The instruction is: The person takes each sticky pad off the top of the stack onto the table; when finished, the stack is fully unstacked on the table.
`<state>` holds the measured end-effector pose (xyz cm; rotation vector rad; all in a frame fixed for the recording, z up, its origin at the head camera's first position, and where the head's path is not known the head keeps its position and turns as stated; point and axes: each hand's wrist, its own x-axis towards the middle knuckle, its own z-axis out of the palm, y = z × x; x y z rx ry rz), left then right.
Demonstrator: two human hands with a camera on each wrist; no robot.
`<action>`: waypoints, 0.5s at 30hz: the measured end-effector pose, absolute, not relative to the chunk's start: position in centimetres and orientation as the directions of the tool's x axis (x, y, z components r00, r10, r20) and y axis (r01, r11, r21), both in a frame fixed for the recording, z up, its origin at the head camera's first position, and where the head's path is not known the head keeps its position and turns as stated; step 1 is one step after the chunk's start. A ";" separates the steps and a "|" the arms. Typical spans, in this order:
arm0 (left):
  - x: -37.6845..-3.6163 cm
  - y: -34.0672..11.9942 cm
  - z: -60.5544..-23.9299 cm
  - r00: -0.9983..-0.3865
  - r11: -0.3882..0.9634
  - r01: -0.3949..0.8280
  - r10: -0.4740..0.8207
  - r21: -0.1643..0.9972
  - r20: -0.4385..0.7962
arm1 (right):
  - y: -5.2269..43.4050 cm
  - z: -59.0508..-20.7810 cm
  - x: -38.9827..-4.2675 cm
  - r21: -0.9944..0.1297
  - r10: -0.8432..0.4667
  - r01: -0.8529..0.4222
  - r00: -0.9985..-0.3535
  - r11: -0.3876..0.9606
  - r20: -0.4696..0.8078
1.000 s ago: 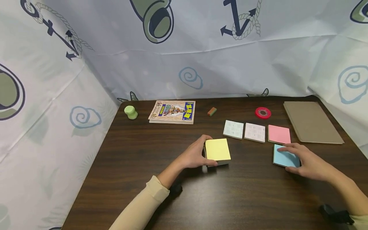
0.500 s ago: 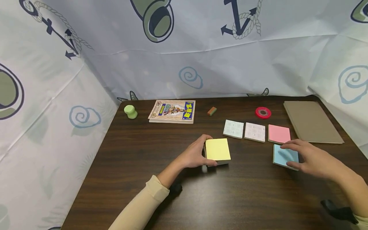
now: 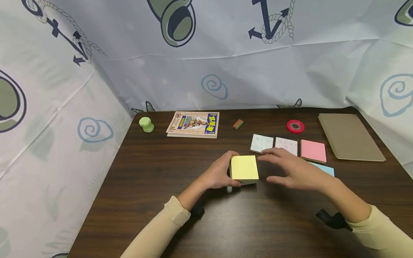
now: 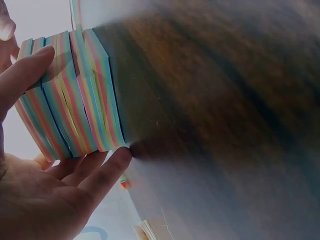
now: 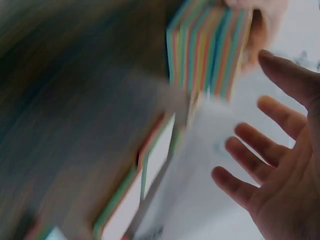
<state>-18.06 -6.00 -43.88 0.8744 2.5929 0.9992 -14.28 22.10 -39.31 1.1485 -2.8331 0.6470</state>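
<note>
A thick pad of sticky notes with a yellow top sheet [image 3: 244, 167] sits mid-table; its side shows rainbow-coloured layers [image 4: 75, 95] [image 5: 210, 50]. My left hand [image 3: 219, 172] grips the pad's left side, fingers and thumb curled round it. My right hand [image 3: 290, 170] hovers open just right of the pad, fingers spread, holding nothing. A blue note pad [image 3: 324, 168] lies partly hidden behind the right hand. Further back, a pale blue-white pad [image 3: 261, 144], a white-pink pad [image 3: 287, 145] and a pink pad [image 3: 313, 151] lie in a row.
On the dark wooden table [image 3: 161, 172] lie a comic book [image 3: 193, 124], a green stamp-like object [image 3: 146, 125], a small eraser [image 3: 238, 124], a red tape roll [image 3: 295, 126] and a brown notebook [image 3: 350, 137]. Printed cloth walls enclose the back and sides.
My right hand has left the blue pad and swept left to beside the yellow-topped pad. The left hand and its pad have stayed put.
</note>
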 end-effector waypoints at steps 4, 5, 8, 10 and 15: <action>-18.2 -6.0 -44.0 -0.794 0.596 0.458 0.608 0.659 0.003 | 18.8 -40.1 -15.3 -0.402 -0.710 -0.703 -0.685 0.587 0.163; -18.2 -6.0 -44.1 -0.794 0.596 0.458 0.608 0.659 0.001 | 18.1 -40.3 -15.5 -0.408 -0.717 -0.706 -0.679 0.579 0.158; -18.2 -6.0 -44.1 -0.795 0.602 0.452 0.606 0.658 -0.009 | 16.8 -40.8 -16.0 -0.414 -0.734 -0.715 -0.663 0.563 0.147; -18.2 -6.0 -44.1 -0.800 0.608 0.442 0.600 0.659 -0.017 | 16.3 -41.1 -16.4 -0.418 -0.741 -0.719 -0.656 0.555 0.145; -18.2 -6.1 -44.2 -0.816 0.632 0.419 0.577 0.652 -0.035 | 15.8 -41.5 -16.9 -0.412 -0.744 -0.725 -0.652 0.553 0.148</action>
